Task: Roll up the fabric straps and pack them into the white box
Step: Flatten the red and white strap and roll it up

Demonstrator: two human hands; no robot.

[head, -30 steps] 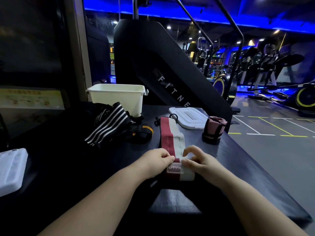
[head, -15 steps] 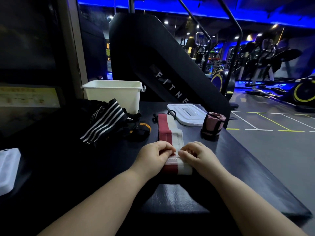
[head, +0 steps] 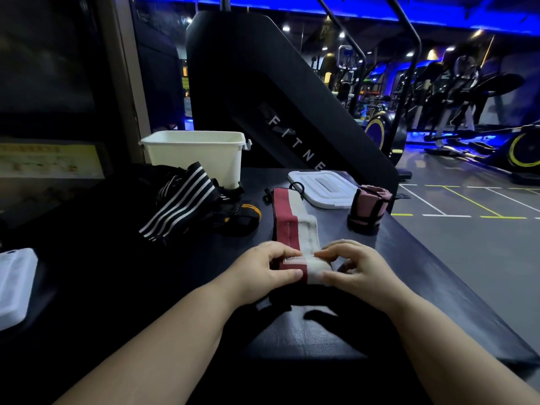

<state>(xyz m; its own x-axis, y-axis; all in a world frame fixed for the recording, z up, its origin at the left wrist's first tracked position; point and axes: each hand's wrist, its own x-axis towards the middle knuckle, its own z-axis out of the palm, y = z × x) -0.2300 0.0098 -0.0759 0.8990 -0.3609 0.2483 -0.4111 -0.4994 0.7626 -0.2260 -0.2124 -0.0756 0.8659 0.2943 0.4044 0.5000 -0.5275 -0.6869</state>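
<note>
A long red and white fabric strap (head: 295, 226) lies flat on the dark bench (head: 423, 258), right in front of the person. Its near end is rolled into a small fat roll. The rest of it runs away from the person toward the flat white plastic lid (head: 321, 190).

Both hands are on the roll. The left hand (head: 260, 271) holds the red side, with its thumb on the near side and its fingers curled over the top. The right hand (head: 361, 270) holds the white side the same way, with bent fingers on top and the thumb low in front. The two hands are close together, and only a bit of the roll shows between them. Both bare arms reach in from the bottom of the view, and the wrists are low over the bench.

The open white plastic box (head: 195, 156) stands at the far side of the bench, well apart from the hands. A pile of black straps with white stripes (head: 181, 206) lies in front of the box. A black strap with yellow marks (head: 244, 214) is just beside the pile. A rolled pink and black strap (head: 368, 209) stands upright near the lid.
</note>
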